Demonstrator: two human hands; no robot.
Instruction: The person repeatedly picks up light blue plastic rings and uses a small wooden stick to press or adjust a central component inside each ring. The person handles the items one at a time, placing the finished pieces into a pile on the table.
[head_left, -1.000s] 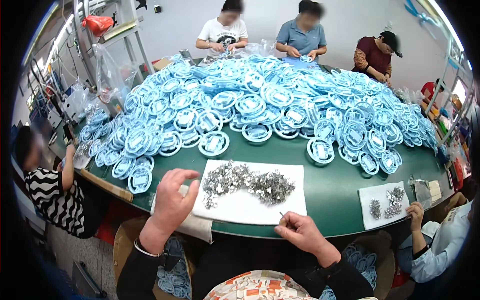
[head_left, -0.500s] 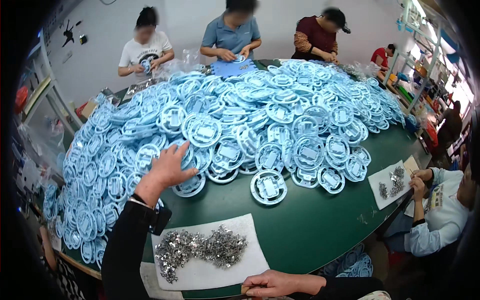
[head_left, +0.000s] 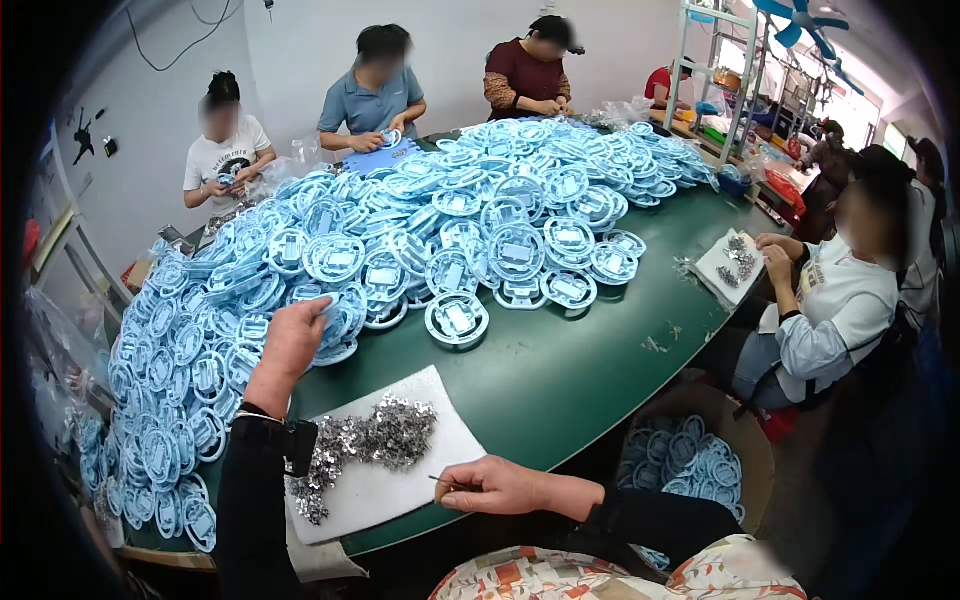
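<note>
My left hand (head_left: 290, 342) is at the near edge of a big heap of light-blue plastic rings (head_left: 385, 272), each with a block-like centre. Its fingers are curled on the rim of one light-blue plastic ring (head_left: 340, 325), partly hiding it. My right hand (head_left: 498, 486) is closed round a thin dark stick-like tool (head_left: 446, 483), whose tip points left. Just beyond that tip, a pile of small shiny metal pieces (head_left: 385, 437) lies on a white foam sheet (head_left: 425, 470). One single light-blue ring (head_left: 457, 320) lies in front of the heap.
The green table (head_left: 560, 385) bears the heap. A carton (head_left: 760, 465) with more blue rings stands below its right edge. Several people work round the table; one at the right (head_left: 840, 290) has another white sheet (head_left: 722, 270) with metal pieces.
The view has swung right. My left hand's spread fingers have curled in on a ring. My right hand has come up from the lower edge to beside the metal pieces, tool now visible.
</note>
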